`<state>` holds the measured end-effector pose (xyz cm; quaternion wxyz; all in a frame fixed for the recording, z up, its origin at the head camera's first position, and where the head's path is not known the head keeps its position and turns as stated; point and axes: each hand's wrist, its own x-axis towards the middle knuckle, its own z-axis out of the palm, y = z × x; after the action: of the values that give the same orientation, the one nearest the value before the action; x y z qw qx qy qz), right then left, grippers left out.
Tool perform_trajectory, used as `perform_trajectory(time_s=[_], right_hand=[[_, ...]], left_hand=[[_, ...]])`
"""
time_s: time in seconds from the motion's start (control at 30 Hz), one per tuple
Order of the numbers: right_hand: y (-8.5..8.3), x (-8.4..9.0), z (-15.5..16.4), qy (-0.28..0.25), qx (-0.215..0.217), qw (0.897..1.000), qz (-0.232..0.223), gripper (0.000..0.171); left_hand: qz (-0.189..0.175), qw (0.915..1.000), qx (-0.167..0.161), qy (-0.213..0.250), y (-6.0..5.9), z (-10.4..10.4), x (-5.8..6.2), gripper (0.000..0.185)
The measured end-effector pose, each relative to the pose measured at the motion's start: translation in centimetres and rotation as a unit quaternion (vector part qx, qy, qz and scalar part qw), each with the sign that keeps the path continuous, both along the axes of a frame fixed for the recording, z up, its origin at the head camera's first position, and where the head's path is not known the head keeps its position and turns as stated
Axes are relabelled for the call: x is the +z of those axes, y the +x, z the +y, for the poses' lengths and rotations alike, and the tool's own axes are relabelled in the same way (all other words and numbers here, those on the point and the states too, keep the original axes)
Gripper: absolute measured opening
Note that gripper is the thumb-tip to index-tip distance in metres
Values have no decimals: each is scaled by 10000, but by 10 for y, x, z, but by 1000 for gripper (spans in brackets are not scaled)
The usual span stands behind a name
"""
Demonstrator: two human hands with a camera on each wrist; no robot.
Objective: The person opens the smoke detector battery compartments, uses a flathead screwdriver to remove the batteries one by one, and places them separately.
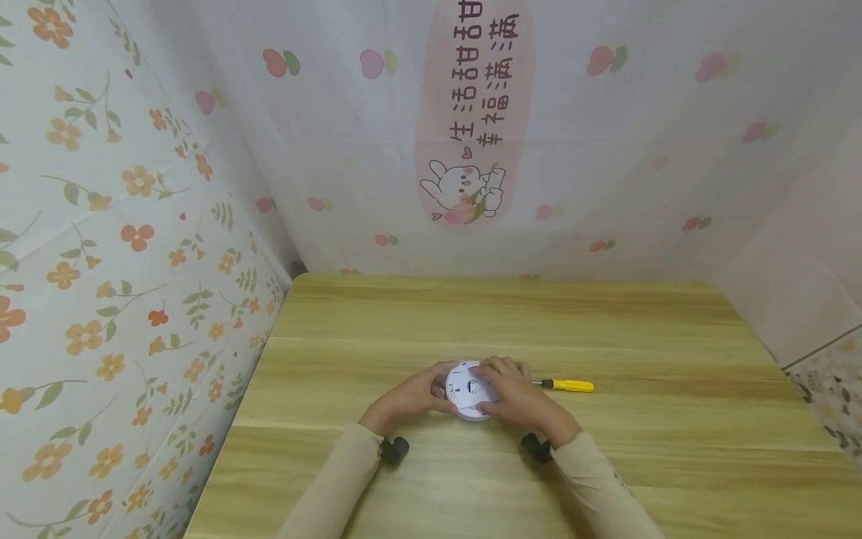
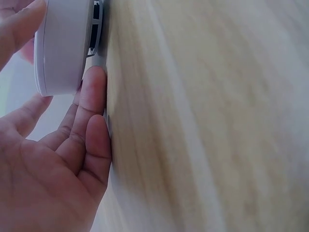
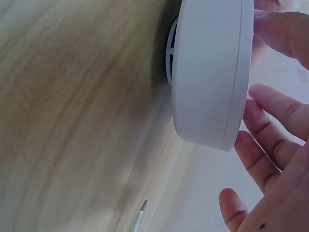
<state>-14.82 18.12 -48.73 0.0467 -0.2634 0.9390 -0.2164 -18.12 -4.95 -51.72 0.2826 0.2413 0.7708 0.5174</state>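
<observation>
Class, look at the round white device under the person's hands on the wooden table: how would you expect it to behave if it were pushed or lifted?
The round white device looks like a rigid plastic shell, so it probably keeps its shape. It is low and wide on the table, so it would likely slide, not tip. Its smooth rim, held between the left hand and right hand, may be slippery.

Curtained booth: floral drapes (image 1: 121, 247), wooden table (image 1: 512, 314).

The pink oval panel (image 1: 474, 112) on the back curtain (image 1: 606, 150) reads "生活甜甜 幸福满满" above a rabbit drawing.
</observation>
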Motion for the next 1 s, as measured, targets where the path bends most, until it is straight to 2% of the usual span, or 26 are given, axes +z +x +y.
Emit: perform_trajectory(time_s=[0.2,0.6,1.0], right_hand=[[-4,3,-1,13,149,9999,41,53],[-10,9,-5,238,149,9990,-356,59],[-15,10,-8,582,246,9976,-285,58]], left_hand=[[59,10000,-22,-16,-1,-1,2,81],[44,10000,2,-77,-3,-1,2,80],[-24,9999,-37,-106,-2,-2,-2,82]])
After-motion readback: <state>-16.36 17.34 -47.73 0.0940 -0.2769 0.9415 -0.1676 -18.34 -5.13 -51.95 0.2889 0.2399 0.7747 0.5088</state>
